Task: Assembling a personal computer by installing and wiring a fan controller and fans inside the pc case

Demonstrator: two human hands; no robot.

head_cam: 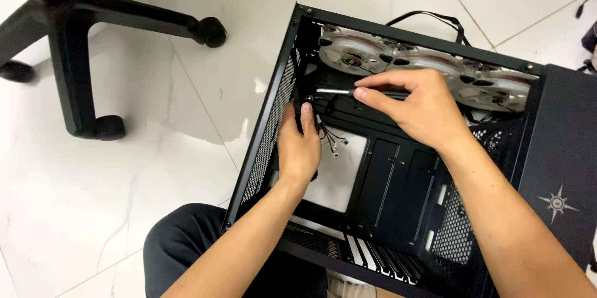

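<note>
Two hands work inside a black case (563,149): right (418,106) gripping a screwdriver (348,91), left (298,146) pinching cables (329,139).

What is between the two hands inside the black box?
In the head view, a screwdriver shaft spans from the right hand toward the left hand, above loose wires in the case.

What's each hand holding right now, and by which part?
Right hand holds a screwdriver by its black handle. Left hand grips a small black part inside the computer case; exact grip point is hidden.
</note>
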